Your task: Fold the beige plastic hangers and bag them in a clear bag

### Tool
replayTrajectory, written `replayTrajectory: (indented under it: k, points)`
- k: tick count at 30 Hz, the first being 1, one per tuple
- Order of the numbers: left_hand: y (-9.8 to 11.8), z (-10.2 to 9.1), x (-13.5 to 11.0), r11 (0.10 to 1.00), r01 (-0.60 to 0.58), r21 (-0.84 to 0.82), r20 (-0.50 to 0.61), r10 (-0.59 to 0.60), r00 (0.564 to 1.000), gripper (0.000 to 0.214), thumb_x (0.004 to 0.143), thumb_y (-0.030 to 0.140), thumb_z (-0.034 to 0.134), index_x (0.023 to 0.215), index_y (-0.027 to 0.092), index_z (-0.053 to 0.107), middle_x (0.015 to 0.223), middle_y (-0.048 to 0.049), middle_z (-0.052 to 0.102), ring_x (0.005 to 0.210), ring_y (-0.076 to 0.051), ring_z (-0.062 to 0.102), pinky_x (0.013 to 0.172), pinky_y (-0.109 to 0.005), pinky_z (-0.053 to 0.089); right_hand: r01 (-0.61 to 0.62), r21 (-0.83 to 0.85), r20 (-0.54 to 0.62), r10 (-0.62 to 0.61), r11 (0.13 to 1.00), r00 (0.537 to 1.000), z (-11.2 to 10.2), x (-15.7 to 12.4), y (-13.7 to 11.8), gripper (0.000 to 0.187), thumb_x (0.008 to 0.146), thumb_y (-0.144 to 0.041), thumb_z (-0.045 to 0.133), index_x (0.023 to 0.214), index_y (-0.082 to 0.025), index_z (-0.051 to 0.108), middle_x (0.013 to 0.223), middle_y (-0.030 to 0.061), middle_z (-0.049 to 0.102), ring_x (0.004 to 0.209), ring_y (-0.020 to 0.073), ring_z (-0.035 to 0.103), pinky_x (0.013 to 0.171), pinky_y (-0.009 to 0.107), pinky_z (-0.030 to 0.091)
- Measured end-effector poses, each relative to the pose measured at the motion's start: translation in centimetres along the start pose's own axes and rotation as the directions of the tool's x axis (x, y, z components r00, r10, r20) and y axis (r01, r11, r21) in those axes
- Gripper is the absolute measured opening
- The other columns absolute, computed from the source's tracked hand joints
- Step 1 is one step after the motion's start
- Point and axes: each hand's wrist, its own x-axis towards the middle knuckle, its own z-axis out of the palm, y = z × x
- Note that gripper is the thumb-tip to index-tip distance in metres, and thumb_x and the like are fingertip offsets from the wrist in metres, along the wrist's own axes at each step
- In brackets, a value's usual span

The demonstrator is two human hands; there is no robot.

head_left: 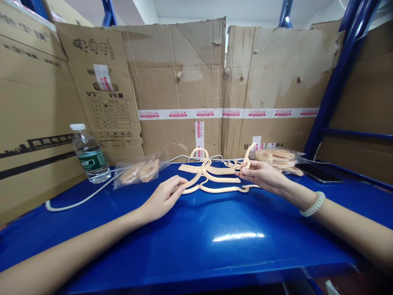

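Several beige plastic clothes hangers lie overlapped in the middle of the blue tabletop, with curved hooks and thin arms. My left hand is closed, thumb against fingers, on the left arm of one hanger. Above the right ends of the pile, my right hand pinches a small beige curved piece, which looks like a hanger's hook end; its lower part is hidden by the fingers. More thin beige pieces lie just behind, partly covered.
At left stand a water bottle and a clear bag of beige pieces. Another filled bag and a dark phone lie at right. A white cable crosses the table. Cardboard sheets and blue posts enclose the back.
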Motion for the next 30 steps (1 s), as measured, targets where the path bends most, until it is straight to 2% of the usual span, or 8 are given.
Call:
replayTrajectory:
  k: [3, 6, 13, 17, 20, 25, 30]
  points:
    - [0.0, 0.0, -0.1, 1.0, -0.005, 0.011, -0.003, 0.005, 1.0, 0.024, 0.098, 0.03, 0.038, 0.102, 0.018, 0.059, 0.097, -0.0053, 0.062, 0.087, -0.019, 0.057, 0.079, -0.03, 0.045, -0.011, -0.079, 0.043, 0.014, 0.997, 0.999, -0.3, 0.0, -0.1, 0.027, 0.06, -0.022, 0.087, 0.07, -0.015, 0.063, 0.075, 0.0017, 0.068, 0.08, 0.0134, 0.068, 0.072, 0.019, 0.057]
    - [0.1, 0.0, 0.0, 1.0, 0.0, 0.012, -0.004, 0.0, 1.0, 0.024, 0.098, 0.03, 0.039, 0.101, 0.018, 0.059, 0.097, -0.0052, 0.062, 0.088, -0.019, 0.058, 0.079, -0.03, 0.045, -0.037, -0.138, 0.087, 0.05, 0.99, 0.995, -0.7, 0.1, -0.3, 0.026, 0.061, -0.025, 0.086, 0.073, -0.015, 0.065, 0.074, 0.0022, 0.067, 0.072, 0.0118, 0.066, 0.064, 0.019, 0.056]
    - [0.1, 0.0, 0.0, 0.999, -0.034, 0.028, 0.016, 0.033, 0.999, 0.023, 0.099, 0.027, 0.038, 0.106, 0.018, 0.058, 0.098, -0.0055, 0.06, 0.089, -0.019, 0.057, 0.08, -0.029, 0.044, -0.141, -0.148, 0.219, 0.171, 0.979, 0.961, -1.1, 0.1, -0.3, 0.027, 0.065, -0.031, 0.084, 0.073, -0.012, 0.066, 0.075, 0.0024, 0.067, 0.072, 0.0111, 0.065, 0.077, 0.025, 0.057]
    - [0.1, 0.0, -0.1, 0.998, -0.048, 0.041, 0.027, 0.047, 0.999, 0.023, 0.099, 0.026, 0.038, 0.105, 0.018, 0.058, 0.099, -0.006, 0.06, 0.09, -0.019, 0.057, 0.08, -0.029, 0.044, -0.228, -0.143, 0.287, 0.261, 0.963, 0.922, -0.9, -0.3, -0.6, 0.027, 0.07, -0.031, 0.081, 0.081, -0.011, 0.066, 0.086, 0.0072, 0.071, 0.082, 0.015, 0.069, 0.081, 0.026, 0.057]
    - [0.0, 0.1, -0.1, 0.997, -0.058, 0.054, 0.017, 0.057, 0.998, 0.022, 0.099, 0.025, 0.038, 0.106, 0.017, 0.057, 0.099, -0.006, 0.06, 0.09, -0.019, 0.057, 0.08, -0.029, 0.044, -0.242, -0.121, 0.287, 0.267, 0.963, 0.92, -0.8, -0.3, -0.7, 0.025, 0.071, -0.027, 0.081, 0.078, -0.012, 0.062, 0.09, 0.0087, 0.072, 0.083, 0.0171, 0.071, 0.08, 0.027, 0.058]
    - [0.0, 0.2, -0.1, 0.994, -0.079, 0.081, 0.01, 0.079, 0.997, 0.022, 0.098, 0.026, 0.038, 0.105, 0.017, 0.057, 0.098, -0.0065, 0.06, 0.088, -0.019, 0.057, 0.079, -0.029, 0.044, -0.261, -0.108, 0.232, 0.28, 0.959, 0.932, -0.7, -0.3, -0.4, 0.023, 0.072, -0.021, 0.08, 0.077, -0.014, 0.058, 0.081, 0.0061, 0.071, 0.076, 0.0162, 0.072, 0.077, 0.027, 0.059]
    - [0.0, 0.1, -0.1, 0.991, -0.089, 0.102, 0.027, 0.087, 0.996, 0.024, 0.099, 0.026, 0.036, 0.106, 0.017, 0.057, 0.097, -0.0068, 0.059, 0.085, -0.018, 0.056, 0.077, -0.029, 0.044, -0.243, -0.139, 0.238, 0.271, 0.96, 0.933, -0.6, -0.4, -0.5, 0.024, 0.072, -0.024, 0.08, 0.076, -0.014, 0.058, 0.076, 0.0049, 0.07, 0.073, 0.0146, 0.071, 0.072, 0.024, 0.059]
